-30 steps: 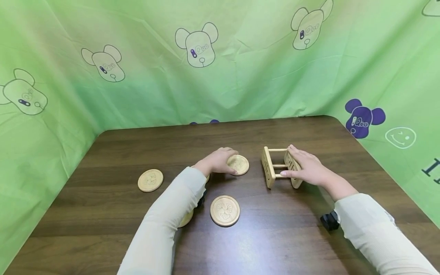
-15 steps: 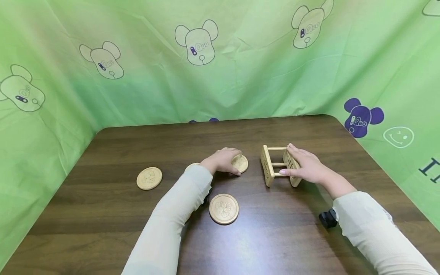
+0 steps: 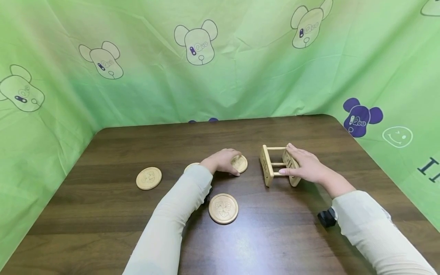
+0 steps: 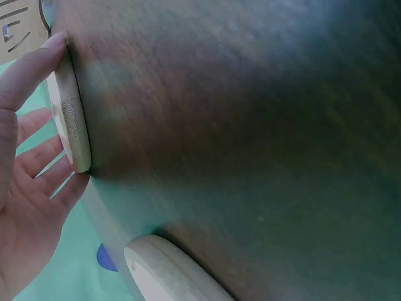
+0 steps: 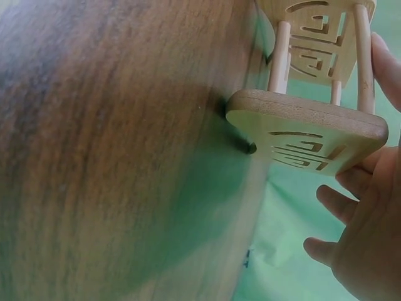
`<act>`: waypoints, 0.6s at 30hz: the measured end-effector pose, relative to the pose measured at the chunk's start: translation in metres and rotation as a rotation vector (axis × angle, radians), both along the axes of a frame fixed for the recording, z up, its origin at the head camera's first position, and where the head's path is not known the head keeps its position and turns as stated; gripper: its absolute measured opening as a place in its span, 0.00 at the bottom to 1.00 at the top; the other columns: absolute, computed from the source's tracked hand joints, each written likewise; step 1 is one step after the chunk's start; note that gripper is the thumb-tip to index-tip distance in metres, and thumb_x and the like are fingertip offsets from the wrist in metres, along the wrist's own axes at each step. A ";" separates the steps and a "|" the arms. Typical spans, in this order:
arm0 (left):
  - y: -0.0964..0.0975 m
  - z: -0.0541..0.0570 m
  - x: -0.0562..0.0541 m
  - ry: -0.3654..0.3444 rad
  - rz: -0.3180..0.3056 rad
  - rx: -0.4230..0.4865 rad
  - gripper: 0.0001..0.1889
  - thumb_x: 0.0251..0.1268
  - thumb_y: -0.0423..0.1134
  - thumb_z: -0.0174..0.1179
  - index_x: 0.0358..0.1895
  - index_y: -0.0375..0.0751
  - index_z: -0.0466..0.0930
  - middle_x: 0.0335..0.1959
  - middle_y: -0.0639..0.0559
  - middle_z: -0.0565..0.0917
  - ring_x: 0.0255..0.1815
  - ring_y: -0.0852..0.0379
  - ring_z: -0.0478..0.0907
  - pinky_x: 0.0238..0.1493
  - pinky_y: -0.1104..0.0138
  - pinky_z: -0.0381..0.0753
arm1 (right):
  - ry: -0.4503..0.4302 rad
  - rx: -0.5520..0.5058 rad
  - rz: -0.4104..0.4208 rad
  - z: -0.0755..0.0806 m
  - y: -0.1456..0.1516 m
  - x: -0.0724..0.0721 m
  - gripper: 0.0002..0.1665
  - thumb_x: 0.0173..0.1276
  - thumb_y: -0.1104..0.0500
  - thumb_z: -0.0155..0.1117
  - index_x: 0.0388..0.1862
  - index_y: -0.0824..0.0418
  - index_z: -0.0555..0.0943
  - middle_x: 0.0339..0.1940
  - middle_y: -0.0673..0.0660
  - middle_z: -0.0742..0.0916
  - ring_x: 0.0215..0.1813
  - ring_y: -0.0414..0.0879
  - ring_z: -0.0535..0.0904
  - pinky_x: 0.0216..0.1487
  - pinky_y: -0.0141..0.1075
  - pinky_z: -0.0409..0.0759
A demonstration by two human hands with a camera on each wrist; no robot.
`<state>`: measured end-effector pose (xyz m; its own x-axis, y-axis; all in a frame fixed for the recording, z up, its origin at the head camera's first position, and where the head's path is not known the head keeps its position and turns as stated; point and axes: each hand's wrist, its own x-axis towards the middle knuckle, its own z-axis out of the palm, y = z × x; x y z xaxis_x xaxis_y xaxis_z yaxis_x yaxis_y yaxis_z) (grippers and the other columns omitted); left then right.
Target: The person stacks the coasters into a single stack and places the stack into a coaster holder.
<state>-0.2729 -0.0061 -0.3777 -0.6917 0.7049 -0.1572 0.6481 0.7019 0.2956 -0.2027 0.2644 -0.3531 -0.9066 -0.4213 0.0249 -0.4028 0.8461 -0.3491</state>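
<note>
A round wooden coaster lies on the table, its left part hidden under my left hand. In the left wrist view, the thumb is at one side of this coaster's rim and the fingertips are at the opposite side. To its right stands a small wooden coaster rack, two cut-out end panels joined by dowels. My right hand holds the rack's right panel, thumb near the front dowel. The right wrist view shows the panel between thumb and fingers, with other fingers extended loosely.
Flower-carved coasters lie at the left and front middle. Another coaster is partly hidden behind my left sleeve. The dark wood table meets a green printed curtain at the back and sides.
My left hand has shifted slightly right over the coaster and covers more of it, then stays nearly still. The right hand and rack keep their places.
</note>
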 end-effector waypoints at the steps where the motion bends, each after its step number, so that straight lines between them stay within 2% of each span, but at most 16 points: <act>1: 0.000 0.000 0.000 0.000 0.000 -0.003 0.36 0.43 0.49 0.65 0.58 0.41 0.64 0.56 0.48 0.67 0.58 0.53 0.61 0.56 0.68 0.58 | 0.001 0.003 0.002 0.000 0.000 0.000 0.52 0.52 0.42 0.60 0.60 0.79 0.53 0.61 0.75 0.57 0.60 0.68 0.52 0.56 0.56 0.49; 11: 0.000 -0.004 -0.004 0.024 -0.022 -0.042 0.36 0.43 0.50 0.64 0.59 0.43 0.64 0.57 0.49 0.67 0.58 0.55 0.60 0.56 0.68 0.57 | -0.004 0.009 -0.003 0.001 0.000 -0.001 0.51 0.52 0.42 0.60 0.60 0.78 0.55 0.61 0.74 0.57 0.60 0.67 0.52 0.56 0.56 0.50; 18: -0.002 -0.001 -0.005 0.043 -0.054 -0.035 0.36 0.41 0.48 0.66 0.57 0.41 0.65 0.56 0.49 0.69 0.58 0.54 0.61 0.56 0.69 0.57 | 0.003 0.004 -0.003 0.000 0.001 0.000 0.51 0.51 0.42 0.60 0.60 0.78 0.56 0.61 0.74 0.57 0.60 0.67 0.52 0.56 0.55 0.50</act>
